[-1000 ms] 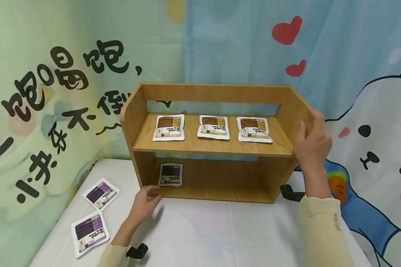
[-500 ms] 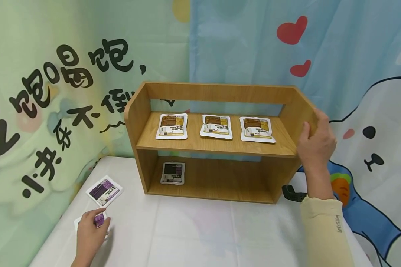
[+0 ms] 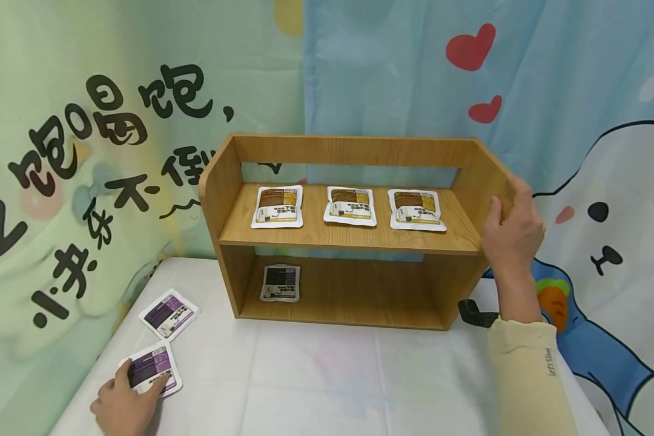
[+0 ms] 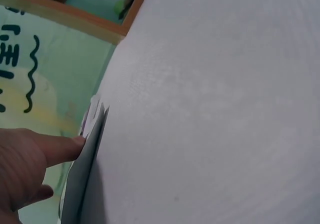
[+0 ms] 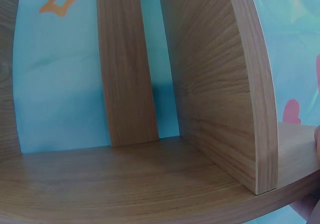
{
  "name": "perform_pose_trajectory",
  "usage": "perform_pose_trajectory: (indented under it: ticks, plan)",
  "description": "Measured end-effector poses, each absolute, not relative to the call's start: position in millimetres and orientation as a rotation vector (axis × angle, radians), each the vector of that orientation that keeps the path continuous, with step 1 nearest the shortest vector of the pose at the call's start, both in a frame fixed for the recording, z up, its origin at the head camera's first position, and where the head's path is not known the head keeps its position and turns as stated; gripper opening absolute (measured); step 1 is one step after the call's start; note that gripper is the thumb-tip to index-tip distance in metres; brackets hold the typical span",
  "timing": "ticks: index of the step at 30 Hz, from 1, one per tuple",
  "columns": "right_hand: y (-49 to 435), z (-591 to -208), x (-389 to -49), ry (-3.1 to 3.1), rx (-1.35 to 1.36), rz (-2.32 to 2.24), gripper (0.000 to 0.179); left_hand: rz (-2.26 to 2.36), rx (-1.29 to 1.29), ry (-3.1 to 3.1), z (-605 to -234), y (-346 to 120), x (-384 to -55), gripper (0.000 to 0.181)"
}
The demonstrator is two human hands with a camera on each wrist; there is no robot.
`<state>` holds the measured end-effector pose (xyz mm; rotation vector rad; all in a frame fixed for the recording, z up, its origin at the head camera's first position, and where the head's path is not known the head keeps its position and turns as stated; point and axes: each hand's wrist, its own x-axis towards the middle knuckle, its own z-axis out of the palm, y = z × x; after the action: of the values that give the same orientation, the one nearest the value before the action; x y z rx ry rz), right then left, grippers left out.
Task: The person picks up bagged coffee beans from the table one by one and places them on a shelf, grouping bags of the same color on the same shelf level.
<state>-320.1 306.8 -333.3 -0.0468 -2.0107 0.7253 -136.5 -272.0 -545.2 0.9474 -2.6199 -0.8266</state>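
My left hand (image 3: 125, 402) is at the nearer purple-and-white pouch (image 3: 154, 366) on the table's left, thumb and fingers gripping it from either side. In the left wrist view a fingertip presses this pouch (image 4: 82, 179), which appears nearly edge-on. A second purple pouch (image 3: 169, 315) lies just behind it. My right hand (image 3: 512, 230) grips the right side panel of a two-tier wooden shelf (image 3: 349, 242), thumb on the inner face. In the right wrist view, only part of that hand shows at the right edge, beside the shelf (image 5: 220, 74).
Three brown-and-white pouches, left (image 3: 277, 207), middle (image 3: 350, 206) and right (image 3: 416, 210), lie along the upper tier. One dark purple pouch (image 3: 280, 283) leans in the lower tier at left. A white cloth (image 3: 316, 375) covers the table; printed curtains (image 3: 381, 66) hang behind.
My left hand has moved from the shelf's lower left corner down and left to the nearer purple pouch, then closed its grip there. My right hand stays on the side panel.
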Motion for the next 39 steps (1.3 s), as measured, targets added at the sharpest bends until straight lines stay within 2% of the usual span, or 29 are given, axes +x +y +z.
perform_pose_trajectory:
  ticks: [12, 24, 39]
  plan:
    - [306.9, -332.4, -321.3, -2.002, -0.031, 0.727, 0.039, -1.090, 0.595, -2.622, -543.7, -277.8, -146.1, 0.055]
    - [307.3, -333.7, -320.9, -2.006, -0.029, 0.730, 0.040, -1.180, 0.411, -2.615, -536.3, -249.3, -159.4, 0.053]
    - [308.0, -333.7, -320.3, -2.009, -0.002, 0.714, 0.039, -1.285, 0.211, -2.579, -550.6, -192.1, -183.2, 0.051]
